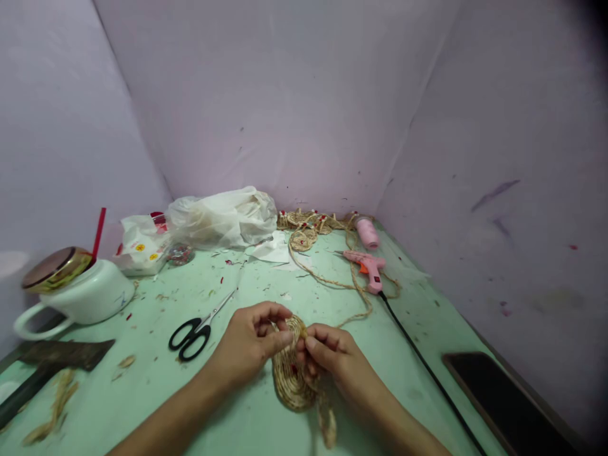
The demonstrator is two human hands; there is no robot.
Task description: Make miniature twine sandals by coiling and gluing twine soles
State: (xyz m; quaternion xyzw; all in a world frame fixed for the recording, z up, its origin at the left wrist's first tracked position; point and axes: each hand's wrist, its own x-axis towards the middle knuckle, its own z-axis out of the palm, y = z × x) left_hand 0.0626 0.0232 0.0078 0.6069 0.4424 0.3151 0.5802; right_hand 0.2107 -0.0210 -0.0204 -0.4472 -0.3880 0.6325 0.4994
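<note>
A flat oval piece of coiled straw-coloured cord (291,387), with a small red spot near its middle, lies in front of me. My left hand (259,334) is closed at its upper left edge, thumb and curled fingers gripping the rim. At the upper right edge, my right hand (330,348) pinches the cord (303,334) between thumb and fingers. A loose, frayed strand (326,419) hangs below the right hand. The fingers partly hide the top of the coil. Black-handled scissors (199,330) lie on the table left of my left hand.
A pink glue gun (367,269) with a black cable rests right of centre near a pink thread spool (367,233). More coiled pieces (304,237) and a white plastic bag (223,218) sit at the back. A white mug (92,294), a hammer (66,356) and a phone (508,402) flank the sides.
</note>
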